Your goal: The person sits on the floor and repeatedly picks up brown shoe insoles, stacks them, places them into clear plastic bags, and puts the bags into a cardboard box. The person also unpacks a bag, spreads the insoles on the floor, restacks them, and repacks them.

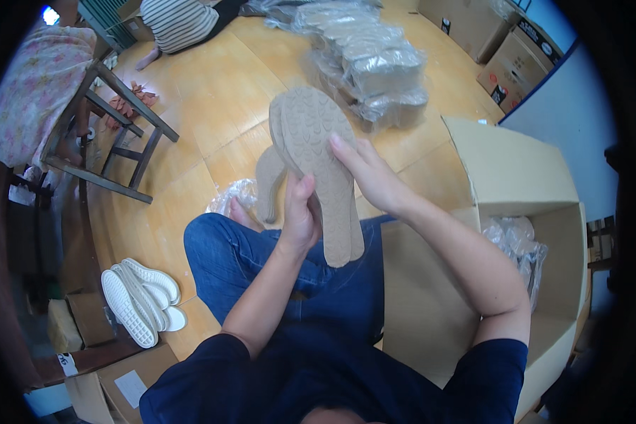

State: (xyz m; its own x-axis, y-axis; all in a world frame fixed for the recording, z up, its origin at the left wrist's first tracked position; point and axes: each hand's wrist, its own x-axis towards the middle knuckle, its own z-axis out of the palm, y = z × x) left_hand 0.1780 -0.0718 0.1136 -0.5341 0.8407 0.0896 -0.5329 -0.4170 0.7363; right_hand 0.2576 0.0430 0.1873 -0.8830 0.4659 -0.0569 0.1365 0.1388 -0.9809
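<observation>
Up in front of my lap I hold a small stack of tan shoe soles (336,201), toe end away from me and textured face upward. My left hand (302,215) grips the stack at its left edge, thumb along the side. My right hand (367,169) closes on the right edge, its thumb pressed on the top face; its other fingers are hidden beneath. More tan soles (267,187) rest on the floor just past my left hand, partly covered by the stack. Beside them lies a crumpled clear plastic bag (234,194).
An open cardboard box (431,304) at my right holds plastic-wrapped bundles (512,237). More wrapped bundles (374,63) are piled ahead. White soles (138,300) lie at left, below a wooden stool frame (124,148). Another person (180,25) sits far ahead.
</observation>
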